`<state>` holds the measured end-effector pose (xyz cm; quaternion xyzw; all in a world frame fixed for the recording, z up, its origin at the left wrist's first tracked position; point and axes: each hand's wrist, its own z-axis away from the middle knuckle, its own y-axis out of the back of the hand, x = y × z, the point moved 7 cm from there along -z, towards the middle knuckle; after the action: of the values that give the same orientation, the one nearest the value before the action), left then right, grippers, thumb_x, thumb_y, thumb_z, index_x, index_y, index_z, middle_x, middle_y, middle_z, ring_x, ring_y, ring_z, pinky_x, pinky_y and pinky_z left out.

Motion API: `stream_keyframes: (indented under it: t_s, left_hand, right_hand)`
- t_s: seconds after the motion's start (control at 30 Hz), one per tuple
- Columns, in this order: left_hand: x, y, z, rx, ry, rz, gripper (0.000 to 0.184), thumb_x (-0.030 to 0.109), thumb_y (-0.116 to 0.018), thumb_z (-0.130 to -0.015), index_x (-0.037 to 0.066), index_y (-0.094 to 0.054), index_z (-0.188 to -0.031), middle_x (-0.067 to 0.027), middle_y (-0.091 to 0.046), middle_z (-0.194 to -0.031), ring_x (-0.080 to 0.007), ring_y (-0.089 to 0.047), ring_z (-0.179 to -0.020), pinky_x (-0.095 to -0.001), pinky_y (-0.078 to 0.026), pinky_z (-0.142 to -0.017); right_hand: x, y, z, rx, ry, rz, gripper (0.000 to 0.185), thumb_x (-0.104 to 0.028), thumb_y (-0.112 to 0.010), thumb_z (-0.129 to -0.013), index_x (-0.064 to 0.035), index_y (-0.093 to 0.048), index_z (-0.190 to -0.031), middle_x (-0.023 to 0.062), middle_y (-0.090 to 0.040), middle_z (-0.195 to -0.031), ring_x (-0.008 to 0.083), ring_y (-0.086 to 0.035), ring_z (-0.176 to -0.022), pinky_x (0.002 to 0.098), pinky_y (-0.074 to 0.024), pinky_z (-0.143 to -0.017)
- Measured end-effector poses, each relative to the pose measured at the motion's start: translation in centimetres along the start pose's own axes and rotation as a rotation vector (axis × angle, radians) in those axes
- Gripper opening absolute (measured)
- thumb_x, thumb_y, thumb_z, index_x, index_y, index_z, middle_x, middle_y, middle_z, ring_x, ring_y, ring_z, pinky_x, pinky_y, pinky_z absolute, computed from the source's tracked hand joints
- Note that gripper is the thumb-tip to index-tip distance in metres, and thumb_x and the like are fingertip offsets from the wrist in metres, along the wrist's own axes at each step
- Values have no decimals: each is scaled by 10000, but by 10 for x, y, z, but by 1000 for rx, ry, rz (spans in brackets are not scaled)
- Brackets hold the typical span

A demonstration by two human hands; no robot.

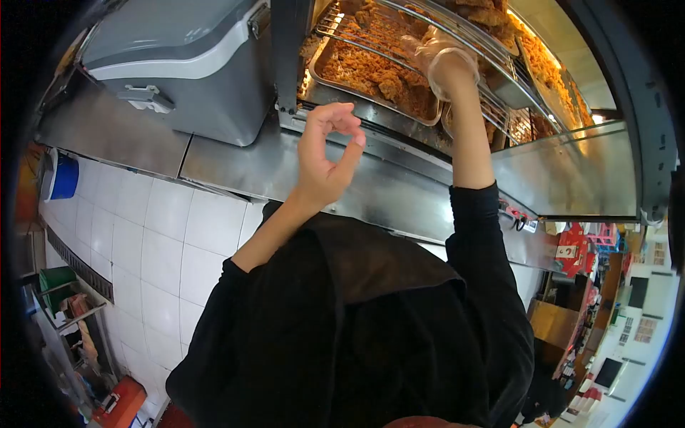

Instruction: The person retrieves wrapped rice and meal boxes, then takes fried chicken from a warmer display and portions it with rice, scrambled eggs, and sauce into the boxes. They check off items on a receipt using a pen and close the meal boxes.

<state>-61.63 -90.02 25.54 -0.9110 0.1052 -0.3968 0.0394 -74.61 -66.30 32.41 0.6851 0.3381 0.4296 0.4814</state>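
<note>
My right hand (444, 63), in a clear plastic glove, reaches into a lit warming cabinet over a metal tray (385, 101) of fried, breaded food (371, 60). Its fingers look stretched out, partly covered by the rack bars, and I make out nothing held in them. Bare and empty, my left hand (330, 148) hovers in front of the cabinet, above the steel counter (264, 167). Its fingers bend loosely towards the thumb with a gap between, so it is open.
A grey cooler box (193, 100) stands on the counter to the left. Wire racks (399, 53) and a glass panel (571, 175) surround my right arm. More fried food (492, 14) lies on an upper level. White floor tiles and a blue bucket (64, 177) show at lower left.
</note>
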Motion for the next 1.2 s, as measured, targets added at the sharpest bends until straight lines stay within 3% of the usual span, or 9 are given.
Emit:
stream_keyframes:
  t_s: [0.33, 0.53, 1.2]
  left_hand:
    - [-6, 20, 8, 122, 74, -5, 362, 9, -609, -821, 4, -478, -1158, -84, -563, -939, -137, -572, -817, -285, -454, -762]
    - [-10, 13, 12, 33, 129, -5, 392, -35, -602, -823, 10, -442, -1178, -58, -539, -963, -114, -538, -834, -265, -433, -797]
    - [-28, 22, 18, 91, 179, -28, 347, 26, -610, -823, 22, -490, -1148, -79, -569, -935, -142, -568, -815, -288, -450, -762]
  right_hand:
    - [59, -4, -65, 111, -68, -84, 656, -488, -605, -816, -103, -421, -1315, 165, -606, -1135, 332, -587, -1034, 409, -447, -933]
    - [70, 1, -93, 152, -90, -114, 654, -502, -590, -821, -137, -397, -1328, 160, -598, -1153, 337, -582, -1043, 414, -447, -931]
    - [59, -24, -72, 168, -34, -181, 651, -546, -541, -838, -250, -314, -1372, 143, -573, -1213, 354, -568, -1074, 430, -446, -924]
